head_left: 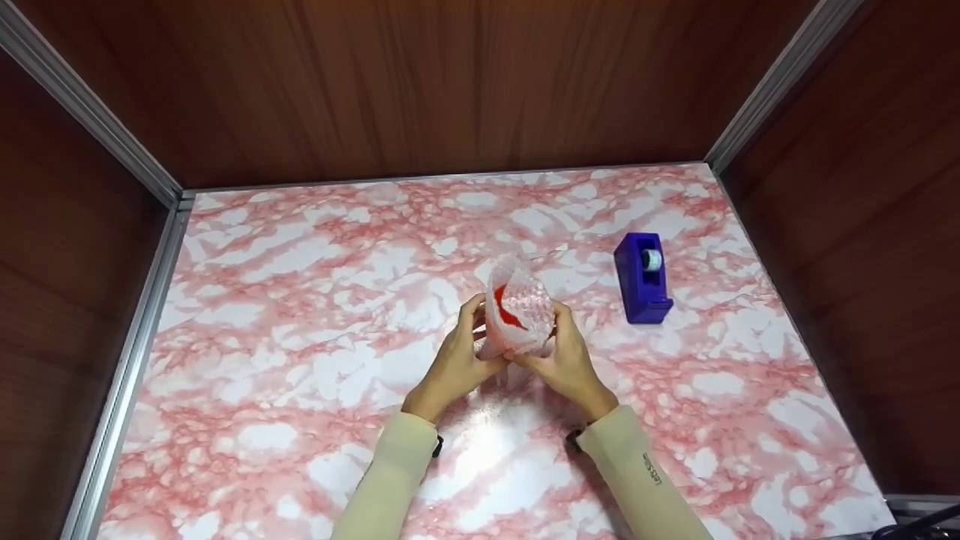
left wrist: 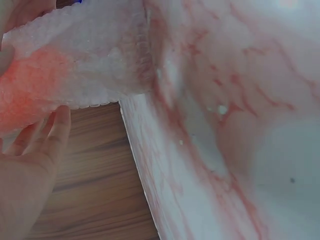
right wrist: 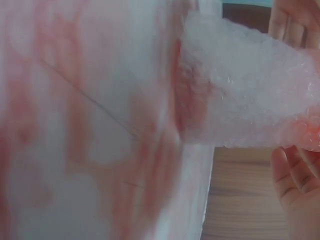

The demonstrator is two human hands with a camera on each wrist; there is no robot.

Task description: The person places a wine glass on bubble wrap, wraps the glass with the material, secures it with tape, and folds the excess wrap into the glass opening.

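Note:
A sheet of clear bubble wrap (head_left: 531, 300) is rolled into an upright sleeve, open at the top, in the middle of the table. Inside it a red thing (head_left: 505, 309) shows through the opening; most of it is hidden, and I cannot tell its kind. My left hand (head_left: 459, 358) holds the sleeve from the left, and my right hand (head_left: 564, 361) from the right, thumbs together at the near side. In both wrist views the bubble wrap (left wrist: 100, 55) (right wrist: 240, 90) reaches down to the table, with a reddish tint showing through near the fingers.
A purple tape dispenser (head_left: 639, 289) with a roll of tape (head_left: 651, 260) stands to the right of my hands. The table (head_left: 300, 300) has a red and white marbled top. Brown wood-grain panels (head_left: 450, 90) and metal rails (head_left: 112, 112) enclose its back and sides.

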